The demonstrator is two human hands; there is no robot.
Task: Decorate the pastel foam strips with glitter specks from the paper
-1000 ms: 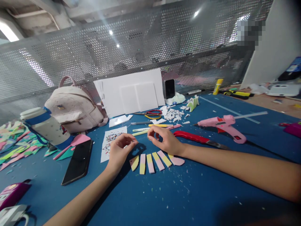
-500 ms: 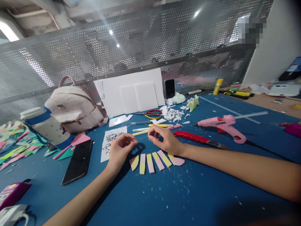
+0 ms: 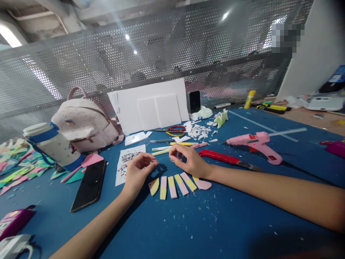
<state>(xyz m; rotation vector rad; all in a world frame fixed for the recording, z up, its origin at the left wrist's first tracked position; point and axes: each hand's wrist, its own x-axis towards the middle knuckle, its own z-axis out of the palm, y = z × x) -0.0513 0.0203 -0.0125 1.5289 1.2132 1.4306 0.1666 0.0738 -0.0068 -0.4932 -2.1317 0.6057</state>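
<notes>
My left hand (image 3: pixel 140 172) is pinched, thumb against forefinger, beside a white sheet strewn with tiny coloured bits (image 3: pixel 126 160). Facing it, my right hand (image 3: pixel 190 160) curls with thumb and forefinger together. Whatever the fingertips hold, if anything, is too small to name; a faint thin strand may run between the hands. Just below them lies a curved row of several pink-and-yellow foam pieces (image 3: pixel 171 187), a rounded piece at the left end and a pink pointed one (image 3: pixel 203 184) at the right, partly under my right wrist.
Right of my hands lie a red-handled knife (image 3: pixel 219 155) and a pink glue gun (image 3: pixel 261 144) with its cord. Pens (image 3: pixel 183 144), scissors (image 3: pixel 175 130) and white scraps (image 3: pixel 199 131) lie beyond. On the left are a black phone (image 3: pixel 90 185), a bottle (image 3: pixel 54 145) and a backpack (image 3: pixel 83 124).
</notes>
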